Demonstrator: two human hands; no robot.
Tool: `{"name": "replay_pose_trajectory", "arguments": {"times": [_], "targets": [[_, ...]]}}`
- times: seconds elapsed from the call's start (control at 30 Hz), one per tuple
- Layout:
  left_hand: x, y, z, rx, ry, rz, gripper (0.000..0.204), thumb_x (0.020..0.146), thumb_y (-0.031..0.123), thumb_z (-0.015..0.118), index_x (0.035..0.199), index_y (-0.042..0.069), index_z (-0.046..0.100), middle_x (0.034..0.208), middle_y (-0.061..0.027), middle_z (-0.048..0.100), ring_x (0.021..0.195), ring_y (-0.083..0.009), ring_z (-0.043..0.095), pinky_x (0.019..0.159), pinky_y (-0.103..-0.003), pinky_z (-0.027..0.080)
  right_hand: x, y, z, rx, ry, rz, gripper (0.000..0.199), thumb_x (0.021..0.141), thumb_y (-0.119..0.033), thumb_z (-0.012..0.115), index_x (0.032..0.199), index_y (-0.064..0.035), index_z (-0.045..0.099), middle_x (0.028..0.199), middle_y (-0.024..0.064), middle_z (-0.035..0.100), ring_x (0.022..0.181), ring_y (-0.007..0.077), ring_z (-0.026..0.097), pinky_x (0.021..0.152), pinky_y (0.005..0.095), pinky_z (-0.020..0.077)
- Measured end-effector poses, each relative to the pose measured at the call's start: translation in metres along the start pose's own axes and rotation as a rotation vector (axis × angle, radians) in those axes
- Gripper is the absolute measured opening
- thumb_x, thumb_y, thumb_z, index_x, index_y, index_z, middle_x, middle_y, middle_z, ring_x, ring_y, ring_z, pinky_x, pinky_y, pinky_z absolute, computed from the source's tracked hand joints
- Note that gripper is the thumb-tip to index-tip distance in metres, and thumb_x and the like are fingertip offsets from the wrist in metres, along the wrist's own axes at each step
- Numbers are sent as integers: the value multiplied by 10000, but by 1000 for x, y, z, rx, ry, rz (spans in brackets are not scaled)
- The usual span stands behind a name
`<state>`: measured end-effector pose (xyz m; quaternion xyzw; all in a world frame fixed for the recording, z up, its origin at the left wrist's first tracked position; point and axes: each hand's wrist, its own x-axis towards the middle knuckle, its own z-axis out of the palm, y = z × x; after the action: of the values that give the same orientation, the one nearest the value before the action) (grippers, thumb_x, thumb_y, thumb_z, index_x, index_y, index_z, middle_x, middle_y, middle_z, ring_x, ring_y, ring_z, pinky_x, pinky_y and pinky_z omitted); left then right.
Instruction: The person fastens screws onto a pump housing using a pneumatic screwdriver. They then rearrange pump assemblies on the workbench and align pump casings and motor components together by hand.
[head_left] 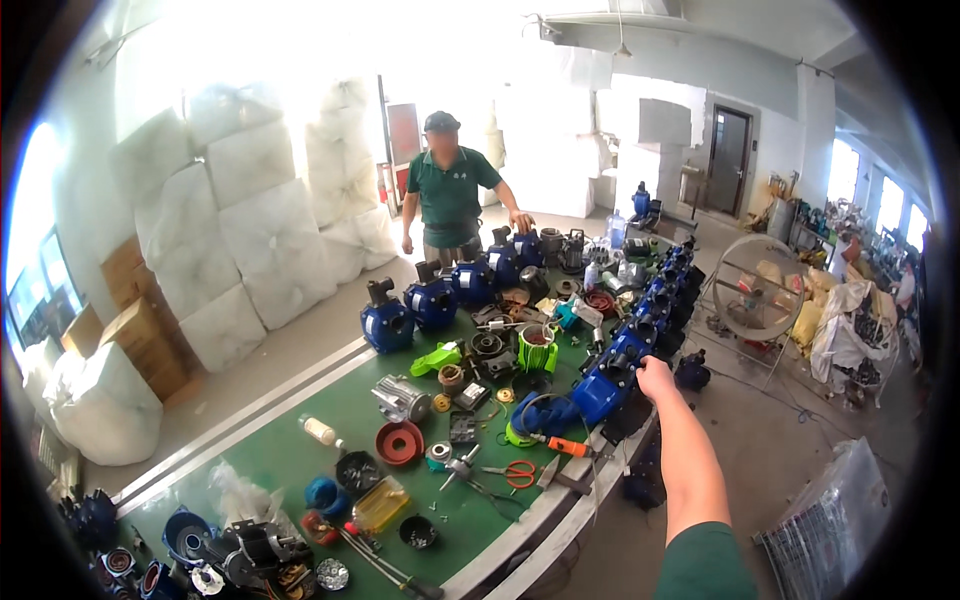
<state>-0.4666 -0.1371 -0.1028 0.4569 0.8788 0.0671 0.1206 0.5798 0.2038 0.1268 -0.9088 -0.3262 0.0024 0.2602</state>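
Observation:
My right arm in a green sleeve reaches out to the row of blue water pumps along the table's right edge. My right hand (655, 378) is closed, its fingertips at the dark end of a blue pump (628, 350); the hand itself partly covers the grip. Just nearer lies a larger blue pump (597, 396) with a cable looped beside it. An orange-handled tool (568, 446), red-handled scissors (520, 474) and a hammer (565, 480) lie close to the table edge. My left hand is out of view.
A co-worker (452, 190) in green stands behind the green table (290, 420), one hand on a pump in the far row. Motor parts, bowls and bottles crowd the tabletop. A large floor fan (758, 287) and a plastic-wrapped stack (830, 525) stand to the right.

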Motion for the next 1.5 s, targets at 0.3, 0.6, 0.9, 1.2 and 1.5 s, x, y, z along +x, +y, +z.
{"name": "replay_pose_trajectory", "arguments": {"times": [0.3,0.6,0.9,1.2,1.5], "targets": [[-120,59,30,16,-327,62,666,838,337,716,1429,143,479,1350,-280,453,1220,-434,504,995,-489,466,118,10,13,-223,-350,40,313,834,-211,631,1055,5,685,1104,220,678,1013,341,660,891,418,533],[-155,97,69,61,-324,26,620,847,356,706,1385,103,529,1238,-267,586,1123,-413,573,961,-492,483,175,10,17,-236,-647,-61,191,608,-141,750,661,34,693,665,133,688,566,219,652,542,334,525],[-175,143,141,-277,-289,70,621,858,114,709,1424,34,467,1347,-235,544,1212,-395,539,1036,-457,436,179,1,0,-529,-753,-407,311,687,-274,764,845,-6,757,797,102,747,726,217,714,724,340,575],[-305,186,200,-369,-338,-128,583,882,125,686,1423,61,479,1329,-195,580,1187,-326,575,1016,-439,458,201,10,36,-440,-954,-81,186,681,-218,739,692,-40,687,697,86,663,544,196,565,515,342,457],[-415,285,250,-349,-457,-408,526,908,131,665,1403,57,502,1323,-182,590,1185,-317,580,1003,-432,463,227,4,41,-573,-926,-309,275,647,-278,801,646,-18,713,664,80,694,538,190,607,520,335,475]]}}
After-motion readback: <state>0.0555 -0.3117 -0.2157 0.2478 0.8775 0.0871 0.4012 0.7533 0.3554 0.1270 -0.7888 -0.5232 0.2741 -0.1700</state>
